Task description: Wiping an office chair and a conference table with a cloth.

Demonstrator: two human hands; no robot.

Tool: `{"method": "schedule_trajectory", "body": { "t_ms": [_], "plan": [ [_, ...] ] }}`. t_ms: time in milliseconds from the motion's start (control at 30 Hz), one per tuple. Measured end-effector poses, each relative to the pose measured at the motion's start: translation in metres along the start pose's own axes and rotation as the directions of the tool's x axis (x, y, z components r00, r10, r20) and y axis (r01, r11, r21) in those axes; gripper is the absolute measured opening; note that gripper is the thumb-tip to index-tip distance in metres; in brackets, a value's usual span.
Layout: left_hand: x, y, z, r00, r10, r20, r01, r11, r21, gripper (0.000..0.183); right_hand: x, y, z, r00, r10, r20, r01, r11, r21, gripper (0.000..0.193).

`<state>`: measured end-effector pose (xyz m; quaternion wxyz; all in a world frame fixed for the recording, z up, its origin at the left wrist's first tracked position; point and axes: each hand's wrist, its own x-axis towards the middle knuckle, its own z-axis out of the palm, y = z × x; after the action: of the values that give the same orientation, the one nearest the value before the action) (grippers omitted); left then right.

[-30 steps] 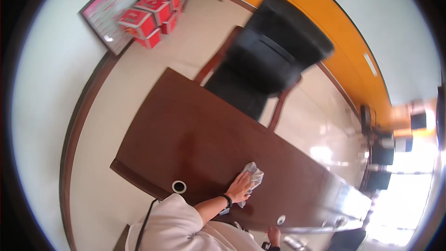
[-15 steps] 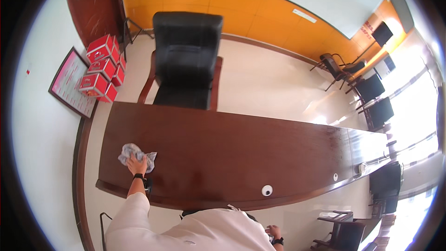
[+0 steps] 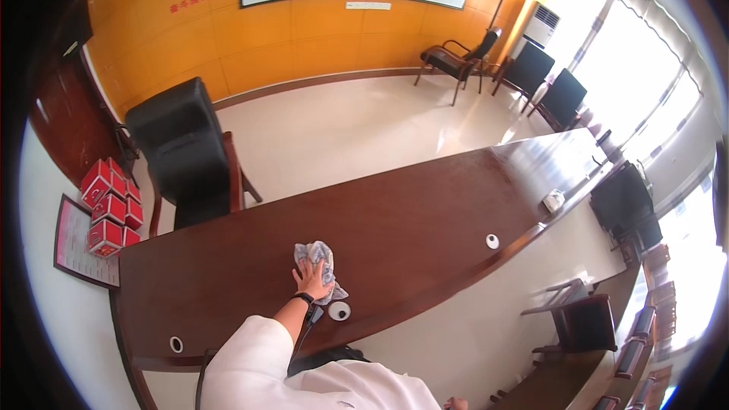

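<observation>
At far left, red boxes (image 3: 108,209) stand stacked, contents hidden. On the brown counter (image 3: 410,205), the left hand (image 3: 312,282) lies spread flat on a crumpled grey cloth (image 3: 326,252). Farther right, the right hand (image 3: 456,404) barely shows; its grip cannot be told.

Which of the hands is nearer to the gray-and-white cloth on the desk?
Left. The left hand lies on the gray-and-white cloth, fingers spread; the right hand is apart from it, low at the picture's bottom edge, off the desktop.
</observation>
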<state>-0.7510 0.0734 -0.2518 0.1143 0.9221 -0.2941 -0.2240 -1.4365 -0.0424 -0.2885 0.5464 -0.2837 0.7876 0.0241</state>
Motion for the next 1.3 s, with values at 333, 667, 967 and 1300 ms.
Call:
{"method": "schedule_trajectory", "body": {
  "t_ms": [333,667,967,1300],
  "plan": [
    [0.031,0.167,0.053,0.92,0.369,0.131,-0.391,0.889,0.24,0.085,-0.09,-0.027,-0.019,0.949,0.315,-0.026,-0.306,0.935,0.178,0.043],
    [0.216,0.408,0.059,0.838,0.544,0.043,-0.543,0.825,0.157,0.086,0.109,-0.154,-0.134,0.964,-0.234,0.129,0.266,0.888,-0.376,0.029],
    [0.261,0.55,0.104,0.84,0.521,0.152,-0.543,0.814,0.208,0.084,0.091,-0.362,-0.149,0.821,-0.568,-0.058,0.562,0.822,-0.092,0.023],
    [0.275,0.592,0.119,0.934,0.357,0.009,-0.354,0.924,0.146,0.092,0.23,-0.163,-0.278,0.963,0.267,-0.044,-0.261,0.959,0.109,0.037]
  ]
}}
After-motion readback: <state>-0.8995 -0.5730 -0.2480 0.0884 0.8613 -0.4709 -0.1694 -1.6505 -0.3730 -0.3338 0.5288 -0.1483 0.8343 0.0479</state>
